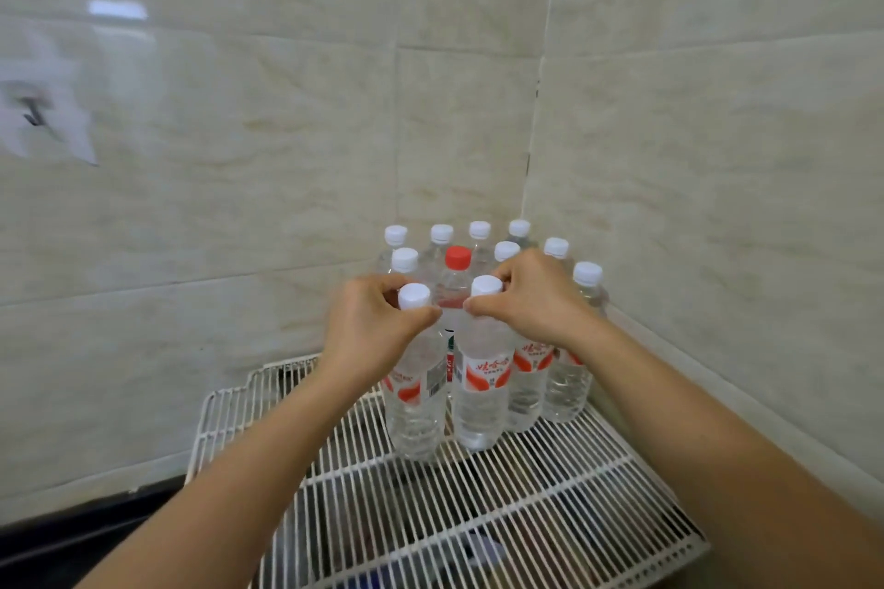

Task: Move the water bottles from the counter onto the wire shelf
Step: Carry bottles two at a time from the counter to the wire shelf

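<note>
Several clear water bottles with white caps stand upright on the white wire shelf [550, 507], packed into the tiled corner. One bottle among them has a red cap [457, 257]. My left hand [370, 325] grips the neck of the front left bottle [415, 397], just under its cap. The neck of the front right bottle [480, 387] is pinched the same way by my right hand [531, 297]. Both bottles stand at the front of the group, their bases at the shelf wires.
Beige tiled walls [693, 182] close in the shelf at the back and right. A dark counter edge [71, 536] runs at the lower left. Under the shelf wires dim objects show. The front half of the shelf holds no bottles.
</note>
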Tool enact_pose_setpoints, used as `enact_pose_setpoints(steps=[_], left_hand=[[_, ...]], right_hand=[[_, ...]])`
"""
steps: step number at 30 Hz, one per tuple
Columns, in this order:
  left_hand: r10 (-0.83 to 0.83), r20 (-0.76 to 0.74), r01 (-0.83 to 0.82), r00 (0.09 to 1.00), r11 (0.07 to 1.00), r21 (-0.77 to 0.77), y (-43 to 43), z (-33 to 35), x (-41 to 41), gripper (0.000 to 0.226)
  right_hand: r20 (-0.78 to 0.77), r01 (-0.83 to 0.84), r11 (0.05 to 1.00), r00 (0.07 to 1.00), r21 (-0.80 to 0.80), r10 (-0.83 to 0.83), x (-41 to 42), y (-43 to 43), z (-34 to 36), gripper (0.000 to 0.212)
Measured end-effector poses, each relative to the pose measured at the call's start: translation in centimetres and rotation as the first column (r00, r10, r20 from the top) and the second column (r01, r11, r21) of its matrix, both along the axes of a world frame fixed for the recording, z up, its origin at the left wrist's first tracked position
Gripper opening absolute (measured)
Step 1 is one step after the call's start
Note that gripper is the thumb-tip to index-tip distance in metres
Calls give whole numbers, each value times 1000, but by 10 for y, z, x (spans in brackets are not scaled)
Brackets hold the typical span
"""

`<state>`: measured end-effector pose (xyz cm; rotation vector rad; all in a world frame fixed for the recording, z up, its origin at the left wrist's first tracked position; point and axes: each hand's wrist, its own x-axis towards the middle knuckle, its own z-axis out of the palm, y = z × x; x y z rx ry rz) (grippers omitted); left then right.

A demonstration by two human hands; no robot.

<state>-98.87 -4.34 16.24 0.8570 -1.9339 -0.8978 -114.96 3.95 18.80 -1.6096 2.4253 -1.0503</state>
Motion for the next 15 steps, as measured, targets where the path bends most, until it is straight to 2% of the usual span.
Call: enact_pose_setpoints(steps=[3, 6, 10, 12, 13, 15], left_hand=[[19, -12, -20, 1000, 999, -34, 1, 1, -11, 11], [54, 1, -53, 999, 995, -88, 0, 1, -15, 14], [89, 140, -57, 986, 974, -218, -4, 2, -14, 23], [78, 236, -20, 969, 971, -237, -7, 4, -11, 43], [63, 273, 4, 960, 971, -239, -8, 5, -8, 41], [36, 328, 54, 944, 963, -262, -9, 9, -5, 16]], right_hand=[[-3, -2, 1000, 1000, 19, 2, -8, -8, -2, 45], [-19, -12, 999, 1000, 38, 13, -11, -11, -3, 41], [-89, -10, 996, 996, 93, 18, -8, -10, 2, 48], [-115, -1, 993, 993, 121, 15, -6, -9, 5, 47], [-124, 2, 991, 992, 133, 15, -5, -8, 5, 45], [-134, 2, 989, 991, 146, 18, -4, -8, 6, 42]])
